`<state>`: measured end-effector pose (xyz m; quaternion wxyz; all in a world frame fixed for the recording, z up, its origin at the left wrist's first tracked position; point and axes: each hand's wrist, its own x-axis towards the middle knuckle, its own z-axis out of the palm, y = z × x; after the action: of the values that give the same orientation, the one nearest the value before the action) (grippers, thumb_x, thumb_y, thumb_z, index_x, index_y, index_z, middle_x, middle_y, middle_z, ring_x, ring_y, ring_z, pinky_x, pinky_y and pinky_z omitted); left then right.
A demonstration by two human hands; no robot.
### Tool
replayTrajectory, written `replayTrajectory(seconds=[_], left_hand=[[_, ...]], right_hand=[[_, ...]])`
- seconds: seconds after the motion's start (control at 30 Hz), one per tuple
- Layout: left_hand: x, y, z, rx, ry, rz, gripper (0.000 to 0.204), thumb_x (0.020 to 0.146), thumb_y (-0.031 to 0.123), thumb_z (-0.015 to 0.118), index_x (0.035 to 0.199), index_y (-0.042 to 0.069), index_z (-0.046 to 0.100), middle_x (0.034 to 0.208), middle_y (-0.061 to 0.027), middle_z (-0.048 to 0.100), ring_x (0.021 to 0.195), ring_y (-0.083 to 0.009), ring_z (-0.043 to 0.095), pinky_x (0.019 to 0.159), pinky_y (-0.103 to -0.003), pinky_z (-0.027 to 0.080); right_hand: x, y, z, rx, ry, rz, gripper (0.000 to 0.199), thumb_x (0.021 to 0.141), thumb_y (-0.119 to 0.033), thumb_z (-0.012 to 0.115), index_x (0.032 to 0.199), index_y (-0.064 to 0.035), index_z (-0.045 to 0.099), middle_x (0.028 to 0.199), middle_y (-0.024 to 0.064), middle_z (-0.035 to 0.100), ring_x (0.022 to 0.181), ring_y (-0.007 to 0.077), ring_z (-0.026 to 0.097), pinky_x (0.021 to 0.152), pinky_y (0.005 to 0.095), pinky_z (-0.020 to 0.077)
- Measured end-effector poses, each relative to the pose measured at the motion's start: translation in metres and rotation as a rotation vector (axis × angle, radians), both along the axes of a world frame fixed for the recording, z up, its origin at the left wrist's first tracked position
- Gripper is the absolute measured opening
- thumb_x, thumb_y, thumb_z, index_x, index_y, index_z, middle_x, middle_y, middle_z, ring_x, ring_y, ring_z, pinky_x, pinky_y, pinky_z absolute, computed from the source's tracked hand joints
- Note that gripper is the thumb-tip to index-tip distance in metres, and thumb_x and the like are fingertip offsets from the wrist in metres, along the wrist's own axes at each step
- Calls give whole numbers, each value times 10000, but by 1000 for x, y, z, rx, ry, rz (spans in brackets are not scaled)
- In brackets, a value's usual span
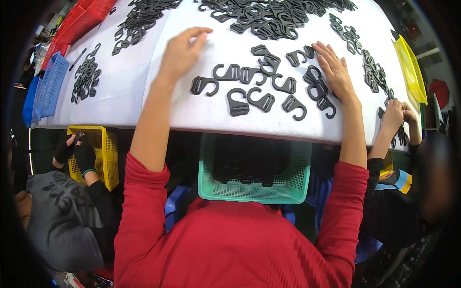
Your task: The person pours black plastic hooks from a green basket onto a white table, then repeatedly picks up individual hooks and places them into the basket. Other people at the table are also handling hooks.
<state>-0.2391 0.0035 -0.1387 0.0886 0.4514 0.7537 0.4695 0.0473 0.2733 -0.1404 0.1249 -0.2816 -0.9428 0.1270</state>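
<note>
Several black plastic hooks [238, 108], each with a slotted strap end, lie loosely spread on the white-covered table [192, 113] in front of me. My left hand [181, 54] hovers left of them with its fingers partly stretched and nothing visible in it. On the right side of the spread, my right hand [334, 71] lies nearly flat with fingers extended, its edge against or over a few hooks. Whether something is beneath that palm is hidden. A green basket [205, 168] sits at my lap under the table edge, with dark hooks inside.
A big hook pile [269, 21] lies farther back, with smaller piles left and right. Red [79, 24], blue [52, 86] and yellow [410, 69] baskets line the table sides. Co-workers sit on both sides; the left one's gloved hands [79, 149] are over a yellow basket [111, 158].
</note>
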Motion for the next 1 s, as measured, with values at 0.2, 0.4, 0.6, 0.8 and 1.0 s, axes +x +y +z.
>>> replayTrajectory(seconds=[0.2, 0.4, 0.6, 0.8, 1.0], left_hand=[[65, 33, -12, -194, 399, -178, 534, 999, 446, 442, 1415, 112, 475, 1527, -128, 367, 1460, -276, 239, 1183, -484, 149], [105, 50, -12, -237, 337, -114, 555, 992, 478, 413, 1400, 112, 495, 1515, -140, 379, 1449, -295, 259, 1175, -518, 151], [141, 27, -7, -82, 296, -76, 390, 944, 282, 536, 1244, 42, 602, 1389, -150, 514, 1316, -340, 436, 1114, -442, 312], [193, -30, -10, 123, 176, -123, 287, 895, 127, 575, 1146, -7, 617, 1211, -201, 602, 1187, -380, 518, 1033, -449, 387], [204, -76, 13, 125, -120, -206, 233, 891, 43, 594, 1108, -12, 654, 1097, -191, 666, 1035, -311, 649, 913, -387, 498]], right_hand=[[-11, -32, -5, -17, 49, -37, 486, 1005, -532, 353, 1396, -289, 508, 1510, -2, 413, 1452, 215, 270, 1151, 617, 80], [-34, -89, -4, -83, 159, -68, 477, 1018, -505, 333, 1345, -246, 565, 1451, 13, 486, 1426, 256, 318, 1165, 569, 110], [-18, -124, -7, -122, 366, -26, 456, 1020, -445, 386, 1231, -135, 646, 1297, 58, 609, 1315, 297, 440, 1158, 444, 226], [6, -195, -3, -166, 485, 102, 328, 998, -280, 473, 1147, -56, 662, 1171, 99, 666, 1177, 330, 539, 1093, 431, 330], [51, -245, 29, -426, 434, 117, 308, 959, -176, 570, 1242, -60, 607, 1198, 149, 635, 1158, 320, 568, 1014, 399, 409]])
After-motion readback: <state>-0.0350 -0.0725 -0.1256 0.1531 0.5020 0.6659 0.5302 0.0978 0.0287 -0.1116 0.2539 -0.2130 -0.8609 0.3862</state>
